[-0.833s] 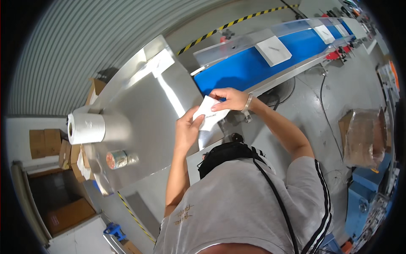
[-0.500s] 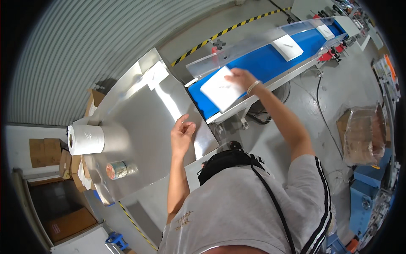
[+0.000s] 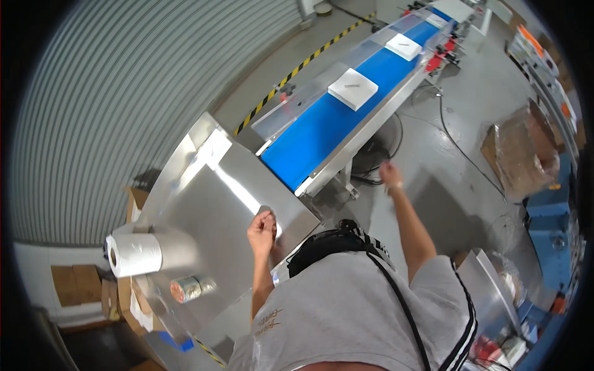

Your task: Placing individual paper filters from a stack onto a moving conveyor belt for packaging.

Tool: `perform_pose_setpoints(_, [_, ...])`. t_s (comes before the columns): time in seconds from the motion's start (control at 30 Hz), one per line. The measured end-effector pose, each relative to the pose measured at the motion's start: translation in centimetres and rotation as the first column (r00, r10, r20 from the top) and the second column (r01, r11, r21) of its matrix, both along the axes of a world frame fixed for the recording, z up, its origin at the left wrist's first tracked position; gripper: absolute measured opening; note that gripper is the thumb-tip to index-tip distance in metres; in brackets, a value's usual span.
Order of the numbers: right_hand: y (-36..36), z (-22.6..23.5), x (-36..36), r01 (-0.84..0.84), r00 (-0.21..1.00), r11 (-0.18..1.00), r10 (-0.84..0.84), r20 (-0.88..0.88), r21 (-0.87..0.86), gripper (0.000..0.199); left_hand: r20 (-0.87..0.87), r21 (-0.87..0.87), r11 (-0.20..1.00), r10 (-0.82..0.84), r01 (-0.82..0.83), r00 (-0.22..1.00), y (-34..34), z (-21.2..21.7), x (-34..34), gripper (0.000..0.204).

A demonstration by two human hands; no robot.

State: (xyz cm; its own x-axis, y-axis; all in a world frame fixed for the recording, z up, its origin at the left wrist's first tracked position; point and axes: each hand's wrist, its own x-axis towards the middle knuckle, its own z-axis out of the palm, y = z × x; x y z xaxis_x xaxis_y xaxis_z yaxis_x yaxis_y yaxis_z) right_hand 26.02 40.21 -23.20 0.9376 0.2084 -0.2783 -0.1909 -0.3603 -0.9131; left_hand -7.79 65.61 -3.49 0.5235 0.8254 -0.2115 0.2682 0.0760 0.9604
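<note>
Nearest pack: we see a white, square, flat-topped pack (image 3: 352,88) lying on the blue conveyor belt (image 3: 309,145), turned askew to the belt's edges; its sides show a modest thickness and its corners look crisp.
Pack material: we cannot tell whether it is a carton or a stack of folded paper.
Pack print: we make out one short dark line of lettering near the middle of the top face, small and plain on bare white.
Farther packs: we find a second white pack (image 3: 403,47) farther along the belt, also with a dark line across its top, and a third white pack (image 3: 437,21) near the far end, too small for us to make out any print.
Left hand: we see the left hand (image 3: 262,229) above the steel surface (image 3: 204,241), fingers drawn in against the thumb, with nothing visible in its grasp.
Right hand: we see the right hand (image 3: 391,177) over the floor beside the conveyor, apart from the packs; blur keeps us from telling how far it is open, and we see nothing in it.
Shirt writing: we notice gold-brown script on the grey shirt (image 3: 346,303).
</note>
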Motion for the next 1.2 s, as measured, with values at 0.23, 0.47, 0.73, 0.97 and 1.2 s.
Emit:
perform_pose_setpoints(0.23, [-7.5, -4.5, -23.8, -0.563, 0.739, 0.697, 0.184, -0.648, -0.444, 0.039, 0.153, -0.071, 0.994, -0.068, 0.079, 0.986, 2.6, -1.5, -1.4, 0.012])
perform_pose_setpoints(0.47, [-9.7, -7.3, -29.9, -0.068, 0.863, 0.966, -0.068, -0.5, -0.249, 0.029, 0.186, 0.089, 0.972, -0.229, 0.216, 0.955, 1.9, -2.3, -0.5, 0.011])
perform_pose_setpoints(0.73, [-11.2, -10.8, -44.0, -0.23, 0.929, 0.854, 0.05, -0.366, -0.466, 0.039, -0.012, 0.653, 0.708, -0.344, 0.268, 0.939, 1.5, -3.7, 0.2, 0.015])
perform_pose_setpoints(0.97, [-18.2, -9.5, -51.2, -0.069, 0.857, 0.916, -0.149, -0.494, -0.396, 0.036, 0.064, 0.726, 0.652, -0.38, 0.218, 0.923, 1.7, -3.9, 0.3, 0.011])
perform_pose_setpoints(1.2, [-22.3, -6.3, -57.3, 0.146, 0.803, 0.943, -0.29, -0.521, -0.299, 0.034, -0.155, 0.813, 0.53, -0.203, 0.242, 0.967, -2.8, -3.9, -1.6, 0.015])
